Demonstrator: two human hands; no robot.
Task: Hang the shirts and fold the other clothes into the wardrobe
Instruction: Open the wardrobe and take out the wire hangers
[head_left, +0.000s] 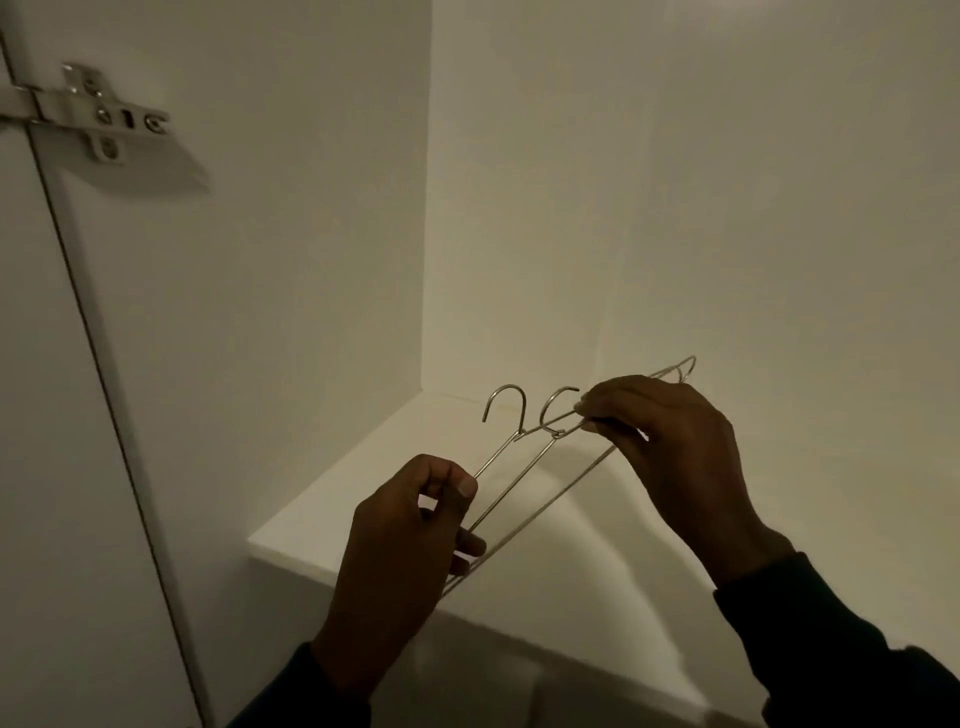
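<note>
Together, thin silver wire hangers (524, 470), curved hooks, gripped by left hand (410, 540), right hand (670, 447)

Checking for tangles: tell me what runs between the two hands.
In the head view, thin wire hangers span from the left hand to the right hand, two hooks standing between them, above the white shelf.

You have two bare hands in view, your left hand (402, 540) and your right hand (675, 452), with no gloves, rings or watch showing. Each wrist runs into a long dark sleeve: the left sleeve (283, 693) and the right sleeve (826, 639), both plain, unmarked and loosely creased at the cuff.
</note>
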